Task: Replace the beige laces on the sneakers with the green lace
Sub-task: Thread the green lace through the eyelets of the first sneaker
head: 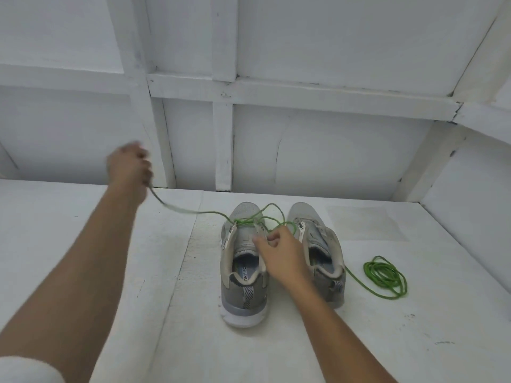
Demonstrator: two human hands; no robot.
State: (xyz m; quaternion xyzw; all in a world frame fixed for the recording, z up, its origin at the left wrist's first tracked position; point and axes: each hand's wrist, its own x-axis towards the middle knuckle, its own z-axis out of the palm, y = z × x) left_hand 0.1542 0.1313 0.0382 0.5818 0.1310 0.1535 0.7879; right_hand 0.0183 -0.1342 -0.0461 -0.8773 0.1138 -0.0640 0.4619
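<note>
As L hand [128,165] grips ropy lace [210,213], grey sneaker [244,297]

The green lace [249,221] is bright green over the left sneaker [243,272] and in its coil right of centre. Toward the left of the frame it looks greyish, perhaps only from blur. The left sneaker and the right sneaker [320,239] are light grey with darker grey heels, cream collars and white soles. The heel tab [248,295] has a black-and-white herringbone pattern. The table [414,341], wall [331,37] and sleeve [25,369] are white.
</note>
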